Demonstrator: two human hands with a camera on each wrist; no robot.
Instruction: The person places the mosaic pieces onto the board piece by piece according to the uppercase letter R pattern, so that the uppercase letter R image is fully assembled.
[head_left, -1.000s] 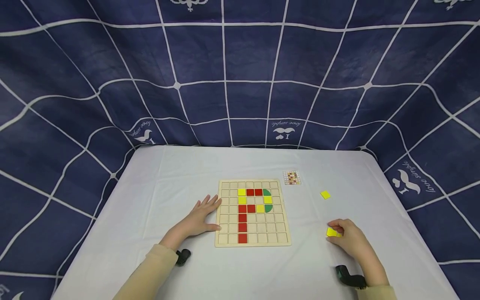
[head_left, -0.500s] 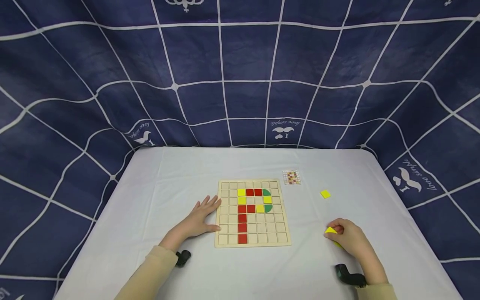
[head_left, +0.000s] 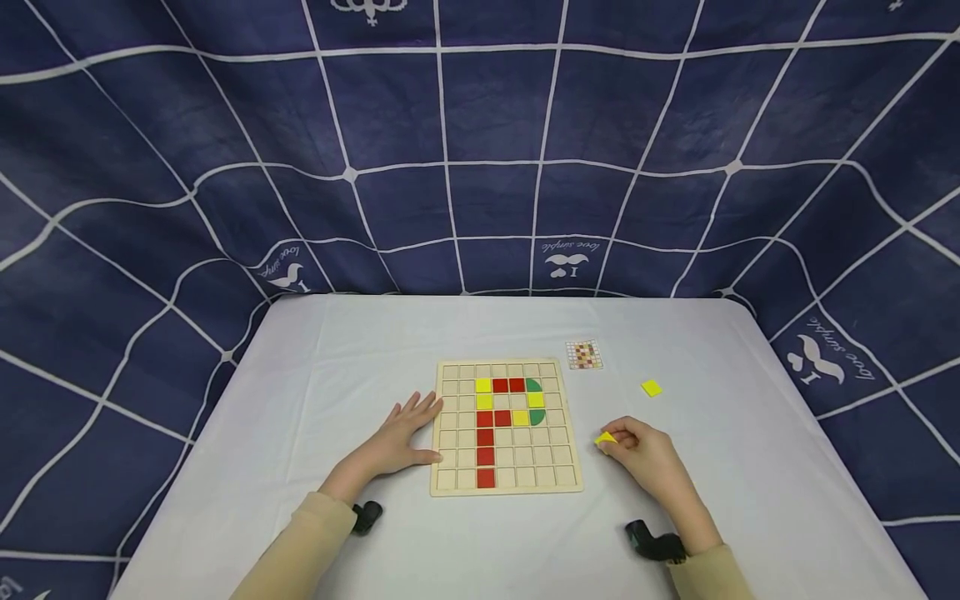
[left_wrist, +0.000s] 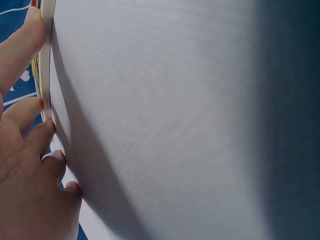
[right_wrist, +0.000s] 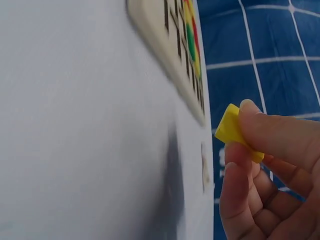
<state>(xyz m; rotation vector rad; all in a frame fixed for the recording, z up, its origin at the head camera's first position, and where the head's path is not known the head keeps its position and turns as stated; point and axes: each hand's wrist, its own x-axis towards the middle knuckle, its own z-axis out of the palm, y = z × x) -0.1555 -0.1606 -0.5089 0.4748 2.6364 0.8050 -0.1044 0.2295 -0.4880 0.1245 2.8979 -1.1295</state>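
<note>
A square wooden grid board (head_left: 457, 483) lies mid-table, with red, yellow and green tiles in its cells forming a P shape. My left hand (head_left: 397, 440) rests at the board's left edge, fingers spread, thumb and fingertips touching the rim. In the left wrist view, the fingers (left_wrist: 22, 47) lie along the board's side. My right hand (head_left: 647, 457) is just right of the board and pinches a yellow tile (right_wrist: 231, 125) between thumb and fingers, above the cloth. Another yellow square tile (head_left: 652, 388) lies on the table farther back to the right.
A small printed pattern card (head_left: 584, 355) lies by the board's upper right corner. White cloth covers the table (head_left: 360, 333). A dark blue curtain (head_left: 495, 200) with white lines stands behind and at both sides. Each wrist wears a black camera.
My right hand has turned the yellow tile in its fingers and carried it left, close to the board's right edge. My left hand has stayed at the board.
</note>
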